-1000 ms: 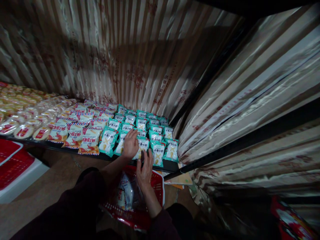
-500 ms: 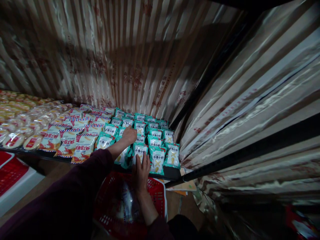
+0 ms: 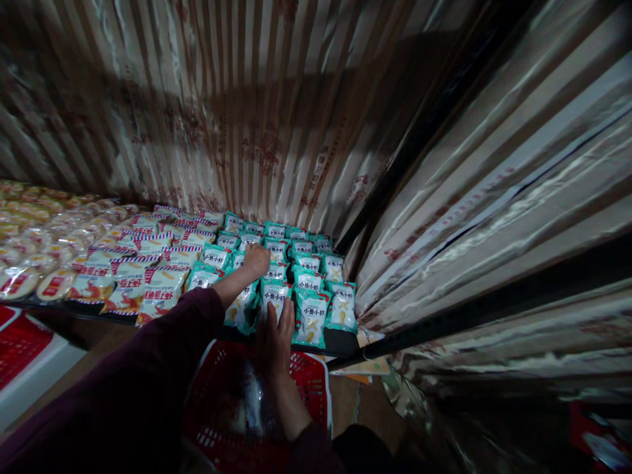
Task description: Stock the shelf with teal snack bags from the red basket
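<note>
Rows of teal-and-white snack bags point(image 3: 313, 316) stand upright on the black shelf point(image 3: 340, 342). My left hand point(image 3: 257, 260) reaches across them with its fingers curled closed at a snack bag point(image 3: 251, 240) in a rear row. Part of that bag is hidden behind the hand. Lower down, my right hand point(image 3: 277, 336) has its fingers stretched out, open, against the lower face of a front-row bag point(image 3: 275, 296). Both forearms come up from the bottom in dark sleeves.
Red-and-white snack bags point(image 3: 160, 293) and round wrapped cakes point(image 3: 56, 283) fill the shelf leftward. Beneath my right hand is a red basket point(image 3: 316, 375) with packets inside; another red basket point(image 3: 24, 345) stands at left. Striped curtains point(image 3: 266, 131) and a black post point(image 3: 375, 204) border the shelf.
The view has shifted slightly. My left hand stays at the same rear bag, and my right hand stays at the front row with its fingers slightly changed in angle.
</note>
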Motion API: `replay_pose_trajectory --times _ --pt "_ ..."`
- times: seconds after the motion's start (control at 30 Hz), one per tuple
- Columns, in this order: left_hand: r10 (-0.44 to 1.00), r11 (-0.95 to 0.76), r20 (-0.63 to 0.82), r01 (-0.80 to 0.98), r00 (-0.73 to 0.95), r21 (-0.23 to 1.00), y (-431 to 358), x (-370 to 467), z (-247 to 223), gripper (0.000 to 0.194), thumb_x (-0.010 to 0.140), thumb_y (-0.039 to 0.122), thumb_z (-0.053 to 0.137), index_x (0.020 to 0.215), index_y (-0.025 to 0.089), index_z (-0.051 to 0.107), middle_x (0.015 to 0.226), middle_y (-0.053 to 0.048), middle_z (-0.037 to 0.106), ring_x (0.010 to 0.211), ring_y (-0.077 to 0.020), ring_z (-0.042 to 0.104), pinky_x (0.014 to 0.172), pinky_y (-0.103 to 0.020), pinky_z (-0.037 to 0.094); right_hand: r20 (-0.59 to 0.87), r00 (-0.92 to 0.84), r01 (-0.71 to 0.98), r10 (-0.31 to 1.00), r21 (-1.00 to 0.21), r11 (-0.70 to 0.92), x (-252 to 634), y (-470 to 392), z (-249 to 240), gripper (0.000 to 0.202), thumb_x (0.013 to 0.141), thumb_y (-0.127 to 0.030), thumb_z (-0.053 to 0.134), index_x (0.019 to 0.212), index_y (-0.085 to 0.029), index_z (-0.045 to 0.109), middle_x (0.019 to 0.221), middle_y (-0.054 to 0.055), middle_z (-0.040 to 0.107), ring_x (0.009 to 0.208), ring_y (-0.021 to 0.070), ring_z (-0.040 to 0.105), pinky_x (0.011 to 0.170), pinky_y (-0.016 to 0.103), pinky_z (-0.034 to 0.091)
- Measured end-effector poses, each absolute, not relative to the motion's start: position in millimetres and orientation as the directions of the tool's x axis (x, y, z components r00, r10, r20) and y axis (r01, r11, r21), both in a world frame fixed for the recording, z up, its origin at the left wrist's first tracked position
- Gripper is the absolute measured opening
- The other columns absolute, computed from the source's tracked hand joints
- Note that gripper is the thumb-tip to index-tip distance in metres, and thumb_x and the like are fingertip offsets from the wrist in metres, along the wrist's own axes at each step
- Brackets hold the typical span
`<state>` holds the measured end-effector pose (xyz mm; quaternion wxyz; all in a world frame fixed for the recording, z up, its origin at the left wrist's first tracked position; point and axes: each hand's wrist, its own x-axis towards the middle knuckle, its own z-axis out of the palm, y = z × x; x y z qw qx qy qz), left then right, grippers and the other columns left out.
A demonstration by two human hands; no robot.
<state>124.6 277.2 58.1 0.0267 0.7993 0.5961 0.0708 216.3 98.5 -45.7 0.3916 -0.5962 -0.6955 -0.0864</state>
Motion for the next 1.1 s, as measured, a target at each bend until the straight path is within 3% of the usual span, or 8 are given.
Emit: replay_pose_trajectory --times 0.3,0.37,0.43,0.53,0.67,0.8,0.93,1.1 --pt "0.961 -0.250 0.177 0.945 0.215 0.211 271 126 58 0.032 0.083 0.013 0.043 0.099 0.010 0.070 0.102 -0.017 0.067 0.105 -0.0297 0.056 0.095 -0.043 0.037 0.615 0.021 0.906 0.788 -0.346 0.245 216 106 -46 0.053 0.090 -0.017 0.044 0.142 -0.017 0.033 0.156 0.020 0.014 0.144 0.0350 0.013 0.102 0.059 0.037" --pt "0.945 -0.263 0.266 0.927 0.192 0.268 259 126 60 0.034 0.084 0.013 0.041 0.104 0.012 0.068 0.106 -0.015 0.066 0.108 -0.0277 0.055 0.099 -0.043 0.037 0.609 0.029 0.903 0.793 -0.356 0.241 215 104 -45 0.054 0.091 -0.017 0.042 0.143 -0.017 0.031 0.157 0.020 0.013 0.144 0.0351 0.013 0.101 0.059 0.038" --pt "0.886 -0.334 0.443 0.856 0.141 0.396 235 126 58 0.034 0.086 0.013 0.040 0.109 0.013 0.065 0.113 -0.013 0.063 0.114 -0.0256 0.052 0.103 -0.042 0.036 0.599 0.038 0.899 0.800 -0.370 0.235 215 103 -46 0.054 0.092 -0.018 0.040 0.145 -0.017 0.030 0.157 0.019 0.012 0.144 0.0353 0.012 0.102 0.059 0.038" --pt "0.799 -0.446 0.600 0.714 0.044 0.540 181 128 40 0.034 0.090 0.018 0.037 0.114 0.014 0.060 0.132 -0.014 0.052 0.128 -0.0245 0.043 0.107 -0.044 0.036 0.594 0.040 0.892 0.804 -0.384 0.239 215 102 -51 0.057 0.094 -0.021 0.041 0.148 -0.020 0.023 0.158 0.018 0.011 0.145 0.0350 0.010 0.103 0.061 0.036" --pt "0.814 -0.457 0.581 0.594 -0.022 0.662 112 134 -6 0.040 0.095 0.026 0.036 0.134 0.017 0.041 0.150 -0.015 0.030 0.139 -0.0249 0.030 0.111 -0.047 0.033 0.622 0.028 0.890 0.783 -0.372 0.264 219 105 -65 0.061 0.097 -0.022 0.035 0.151 -0.020 0.008 0.157 0.018 0.015 0.146 0.0302 0.007 0.104 0.058 0.037" --pt "0.815 -0.488 0.578 0.575 0.031 0.657 82 144 -42 0.052 0.097 0.024 0.030 0.148 0.024 0.015 0.157 -0.014 0.014 0.145 -0.0243 0.017 0.113 -0.050 0.030 0.610 -0.018 0.887 0.792 -0.357 0.295 229 95 -70 0.057 0.099 -0.022 0.025 0.151 -0.023 0.004 0.158 0.013 0.016 0.146 0.0253 0.007 0.105 0.052 0.038" --pt "0.820 -0.484 0.570 0.596 0.054 0.641 80 152 -47 0.054 0.097 0.022 0.029 0.149 0.022 0.013 0.158 -0.015 0.008 0.146 -0.0279 0.011 0.113 -0.053 0.027 0.644 -0.042 0.912 0.764 -0.287 0.292 250 69 -58 0.056 0.098 -0.021 0.030 0.151 -0.025 0.013 0.157 0.012 0.020 0.146 0.0256 0.012 0.106 0.051 0.037" --pt "0.732 -0.520 0.674 0.722 0.101 0.457 88 156 -50 0.067 0.093 0.019 0.042 0.150 0.018 0.006 0.157 -0.020 0.008 0.145 -0.0352 0.009 0.108 -0.058 0.030 0.714 0.135 0.932 0.687 -0.328 0.158 285 58 -39 0.060 0.094 -0.032 0.043 0.149 -0.018 0.020 0.154 0.019 0.023 0.142 0.0330 0.019 0.104 0.060 0.033"
